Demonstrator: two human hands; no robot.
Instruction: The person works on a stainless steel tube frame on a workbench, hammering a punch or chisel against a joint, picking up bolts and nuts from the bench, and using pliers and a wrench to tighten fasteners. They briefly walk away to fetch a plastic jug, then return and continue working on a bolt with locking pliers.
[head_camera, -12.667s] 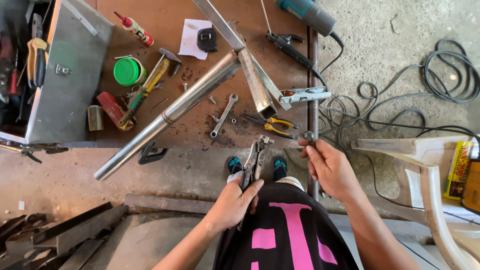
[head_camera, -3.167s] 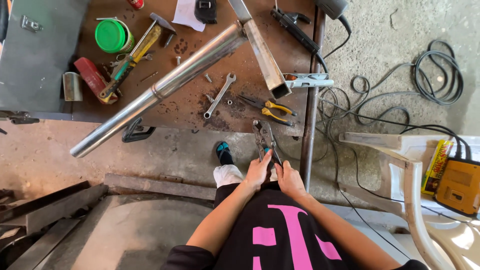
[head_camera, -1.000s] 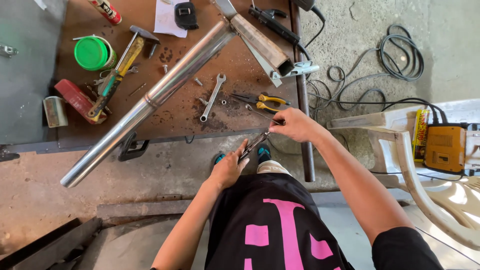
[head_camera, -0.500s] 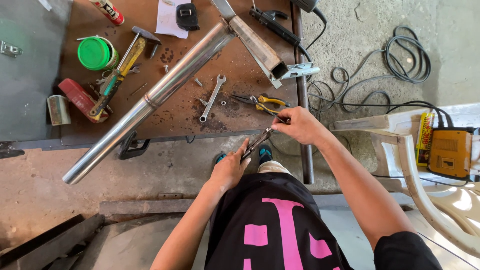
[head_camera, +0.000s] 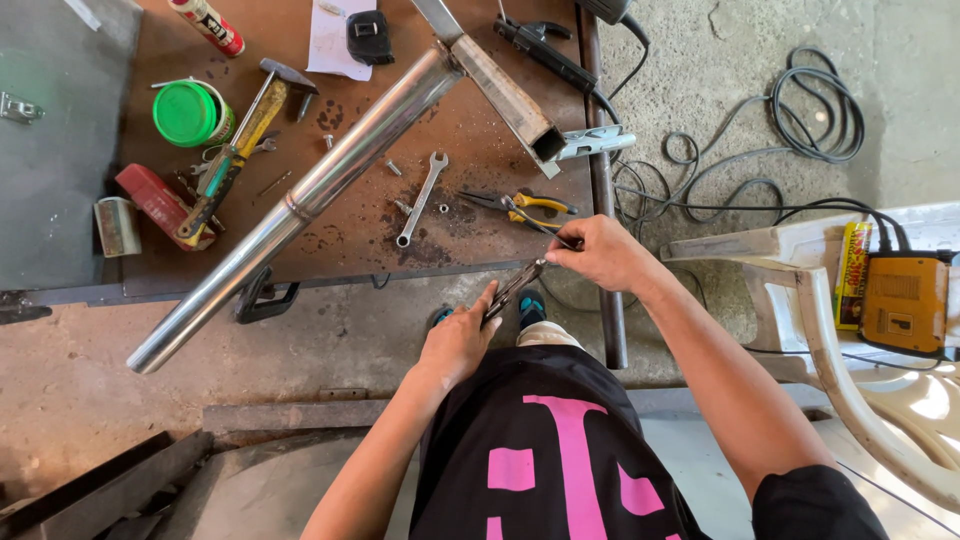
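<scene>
Since half a second ago the hands are barely shifting: the right one is sitting a touch lower and closer to the table edge, the dark tool between them keeping the same slant. Going left to right, a green lid is lying on the rusty table, with a yellow-handled hammer beside it and a long steel pipe running diagonally past the table's front edge. A wrench is resting near the middle. In front of the table, the left hand is closing around the lower end of a slim dark metal tool, which is hanging in the air just off the table edge. The right hand is pinching its upper end with curled fingers. Yellow-handled pliers are lying just above that hand, and black cables are coiling on the concrete further right.
</scene>
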